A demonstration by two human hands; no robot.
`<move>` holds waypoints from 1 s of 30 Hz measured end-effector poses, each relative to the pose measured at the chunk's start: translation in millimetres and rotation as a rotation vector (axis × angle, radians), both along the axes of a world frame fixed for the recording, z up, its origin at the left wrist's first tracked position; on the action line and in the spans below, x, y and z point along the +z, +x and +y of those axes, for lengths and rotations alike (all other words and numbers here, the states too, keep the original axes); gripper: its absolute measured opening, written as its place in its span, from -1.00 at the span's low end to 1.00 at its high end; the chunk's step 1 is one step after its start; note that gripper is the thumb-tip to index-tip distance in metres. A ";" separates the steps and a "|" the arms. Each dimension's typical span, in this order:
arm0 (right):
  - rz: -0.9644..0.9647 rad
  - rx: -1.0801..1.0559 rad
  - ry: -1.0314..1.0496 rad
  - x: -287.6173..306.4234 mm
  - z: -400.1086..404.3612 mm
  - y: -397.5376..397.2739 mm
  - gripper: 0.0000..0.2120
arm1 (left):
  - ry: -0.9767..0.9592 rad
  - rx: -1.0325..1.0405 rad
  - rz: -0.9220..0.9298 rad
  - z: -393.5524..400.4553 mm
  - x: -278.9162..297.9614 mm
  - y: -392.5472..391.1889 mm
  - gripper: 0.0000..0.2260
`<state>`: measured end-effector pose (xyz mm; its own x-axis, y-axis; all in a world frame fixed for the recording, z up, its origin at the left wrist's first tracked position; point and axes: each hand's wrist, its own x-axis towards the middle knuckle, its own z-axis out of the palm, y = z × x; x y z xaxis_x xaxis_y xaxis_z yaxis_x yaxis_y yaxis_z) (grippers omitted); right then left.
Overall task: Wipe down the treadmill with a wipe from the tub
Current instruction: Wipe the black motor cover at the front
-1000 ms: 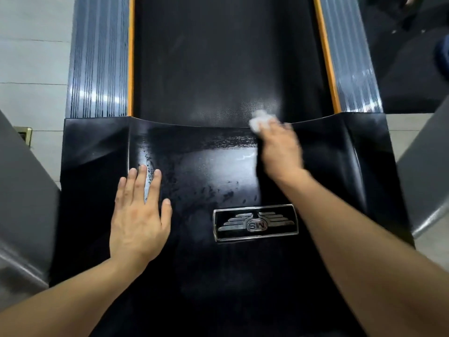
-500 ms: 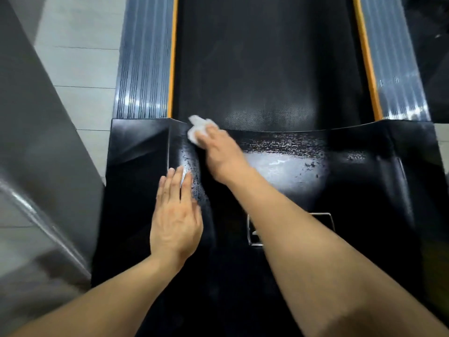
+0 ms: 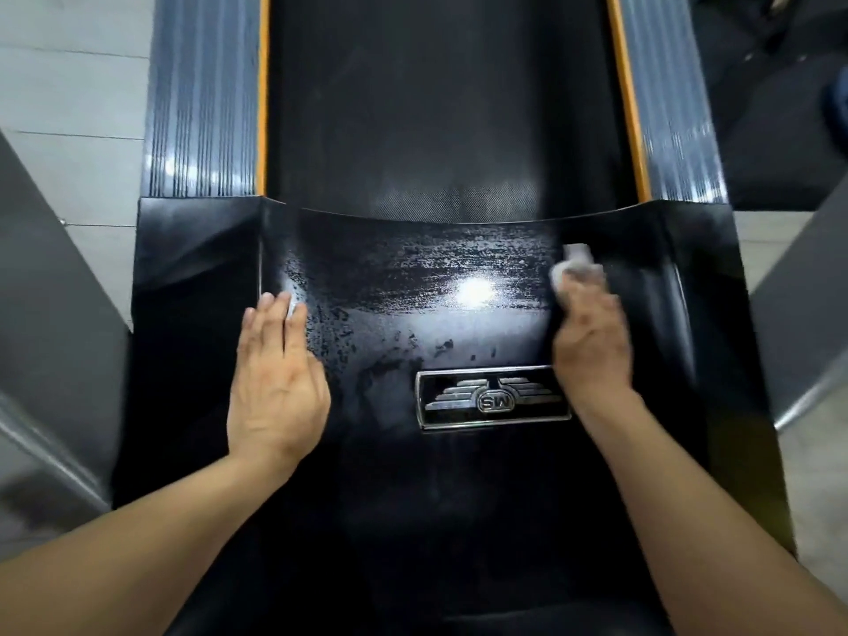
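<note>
My wipe (image 3: 579, 268) sits bunched under my right hand (image 3: 592, 346), pressed on the cover (image 3: 459, 498) near its right side, just below the cover's far edge. The fingers are blurred, so I cannot tell how they grip it, only that it is held down. My left hand (image 3: 275, 387) lies flat, fingers straight and together, toward the cover's left side, hands well apart. A wet streaky band shows across the cover's far part, with a glare spot in the middle, so that strip looks wiped. Around the badge (image 3: 493, 397) it is only spotted (patchy, probably half done). The near part of the cover, belt (image 3: 440, 107) and rails (image 3: 202, 107) look dry; I judge most of the job is left. No tub in view.
</note>
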<state>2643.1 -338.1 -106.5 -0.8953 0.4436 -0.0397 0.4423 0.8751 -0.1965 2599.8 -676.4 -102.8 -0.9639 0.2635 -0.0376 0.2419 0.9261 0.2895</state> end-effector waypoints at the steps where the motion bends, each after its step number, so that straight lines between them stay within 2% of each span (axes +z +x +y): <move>1: -0.029 -0.103 0.042 -1.2 16.5 5.3 -0.49 | -0.002 -0.009 -0.002 -0.4 -0.1 -0.2 -0.50; 3: -0.066 -0.199 0.028 1.7 15.0 3.8 -0.51 | 0.000 -0.014 0.003 -0.7 -0.5 -0.3 -0.51; 4: -0.023 -0.205 -0.020 4.5 -1.8 -3.9 -0.58 | 0.007 -0.009 0.004 -0.9 -0.3 0.0 -0.51; 6: 0.097 -0.086 -0.130 9.3 -50.3 -28.9 -0.74 | 0.046 0.009 0.009 -0.8 0.2 1.1 -0.51; 7: 0.076 0.048 -0.178 8.2 -82.9 -40.8 -0.75 | 0.084 0.019 0.001 -1.0 -0.4 0.9 -0.51; 10: 0.010 0.447 -0.348 8.9 -185.3 -58.8 -0.64 | 0.177 0.042 -0.035 -7.7 -1.2 0.6 -0.52; 12: 0.008 0.662 -0.396 2.2 -220.4 -56.2 -0.57 | 0.198 0.051 -0.069 -16.3 4.9 7.6 -0.52; 15: -0.007 0.753 -0.383 -2.2 -216.5 -26.2 -0.54 | 0.127 0.009 -0.122 -39.3 13.5 44.7 -0.51; 18: -0.046 0.850 -0.386 15.2 -207.5 42.4 -0.45 | 0.234 0.091 -0.194 -57.7 27.7 73.6 -0.49; 21: -0.071 0.838 -0.361 32.0 -203.3 101.3 -0.41 | 0.272 0.080 -0.274 -64.2 31.7 78.6 -0.47; 23: -0.020 0.765 -0.387 29.7 -209.7 88.2 -0.44 | 0.269 0.081 -0.304 -65.8 31.6 75.6 -0.47; 26: 0.040 0.670 -0.384 9.3 -230.2 0.5 -0.47 | 0.270 0.071 -0.323 -70.1 29.3 77.1 -0.49; 30: -0.046 0.514 -0.256 -11.9 -241.8 -114.1 -0.44 | 0.303 0.061 -0.344 -71.5 30.5 77.2 -0.46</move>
